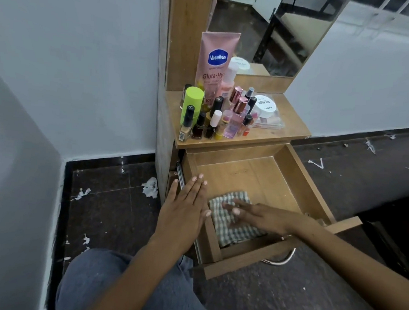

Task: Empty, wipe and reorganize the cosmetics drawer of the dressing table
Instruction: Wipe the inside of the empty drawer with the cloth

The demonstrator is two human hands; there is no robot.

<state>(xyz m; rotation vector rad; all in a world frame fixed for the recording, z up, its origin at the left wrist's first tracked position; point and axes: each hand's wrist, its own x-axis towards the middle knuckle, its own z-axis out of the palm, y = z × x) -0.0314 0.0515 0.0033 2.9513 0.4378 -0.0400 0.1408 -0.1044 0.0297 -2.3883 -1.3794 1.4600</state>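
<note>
The wooden drawer (pixel 293 177) of the dressing table is pulled out, and the only thing inside is a checked cloth (pixel 230 226) lying in its near left corner. My right hand (pixel 259 217) lies flat on the cloth with straight fingers. My left hand (pixel 186 206) rests flat on the drawer's left wall, fingers straight and pointing away from me. Several cosmetics stand on the table top (pixel 291 126): a pink Vaseline tube (pixel 216 59), a green-capped bottle (pixel 193 101), nail polish bottles (pixel 200 128), small perfume bottles (pixel 237 113) and a white jar (pixel 265 106).
A mirror (pixel 273 27) rises behind the cosmetics. The drawer's metal handle (pixel 285 258) hangs at its front. Dark tiled floor with scraps of white paper (pixel 150 187) lies left and right. White walls stand close on the left. My knee in blue jeans (pixel 118 288) is below.
</note>
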